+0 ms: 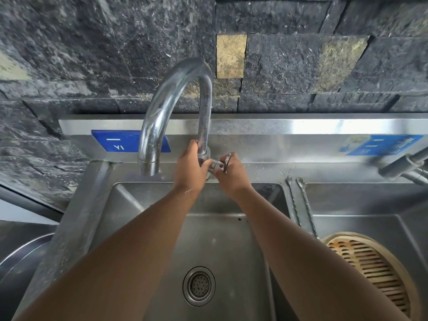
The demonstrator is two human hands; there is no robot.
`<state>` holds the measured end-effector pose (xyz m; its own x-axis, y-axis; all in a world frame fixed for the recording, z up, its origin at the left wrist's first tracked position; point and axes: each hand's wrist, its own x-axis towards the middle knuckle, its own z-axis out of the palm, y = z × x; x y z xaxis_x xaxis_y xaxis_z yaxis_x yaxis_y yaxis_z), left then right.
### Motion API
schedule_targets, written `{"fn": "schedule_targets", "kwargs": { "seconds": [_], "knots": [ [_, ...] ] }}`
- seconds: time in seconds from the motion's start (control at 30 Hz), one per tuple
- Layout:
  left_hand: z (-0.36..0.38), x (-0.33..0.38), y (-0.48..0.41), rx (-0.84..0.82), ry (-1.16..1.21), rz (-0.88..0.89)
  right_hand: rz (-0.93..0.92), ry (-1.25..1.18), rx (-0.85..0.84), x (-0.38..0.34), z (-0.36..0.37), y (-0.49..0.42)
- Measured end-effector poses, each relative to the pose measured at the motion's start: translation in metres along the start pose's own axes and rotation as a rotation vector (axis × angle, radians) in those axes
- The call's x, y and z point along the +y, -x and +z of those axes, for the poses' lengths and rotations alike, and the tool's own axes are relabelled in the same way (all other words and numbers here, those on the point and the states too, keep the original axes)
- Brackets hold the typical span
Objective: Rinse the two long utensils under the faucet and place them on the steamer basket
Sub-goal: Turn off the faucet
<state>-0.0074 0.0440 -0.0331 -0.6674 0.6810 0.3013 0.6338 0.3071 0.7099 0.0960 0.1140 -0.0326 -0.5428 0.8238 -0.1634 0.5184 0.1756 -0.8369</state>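
Observation:
Two long thin metal utensils [301, 205] lie side by side on the divider between the two sink basins, their lower ends resting on the rim of the round bamboo steamer basket [370, 262] in the right basin. A tall curved chrome faucet [166, 107] arches over the left basin; no water runs from its spout. My left hand [188, 169] is wrapped around the base of the faucet pipe. My right hand [231, 172] pinches the round metal tap handle [222, 162] beside it.
The left steel basin [162, 216] has a round drain strainer [198, 285] at its bottom. A second faucet [407, 167] juts in from the right edge. A dark stone wall stands behind the sink. A large metal bowl rim [20, 253] shows at lower left.

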Motion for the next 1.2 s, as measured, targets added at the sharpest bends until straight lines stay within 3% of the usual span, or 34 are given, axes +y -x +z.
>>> {"fn": "schedule_targets", "kwargs": {
  "seconds": [1.2],
  "knots": [
    [0.0011,-0.0008,0.0002,-0.044,0.035,-0.05,-0.021,0.034,-0.059,0.0076,-0.0043,-0.0036]
  ]
}}
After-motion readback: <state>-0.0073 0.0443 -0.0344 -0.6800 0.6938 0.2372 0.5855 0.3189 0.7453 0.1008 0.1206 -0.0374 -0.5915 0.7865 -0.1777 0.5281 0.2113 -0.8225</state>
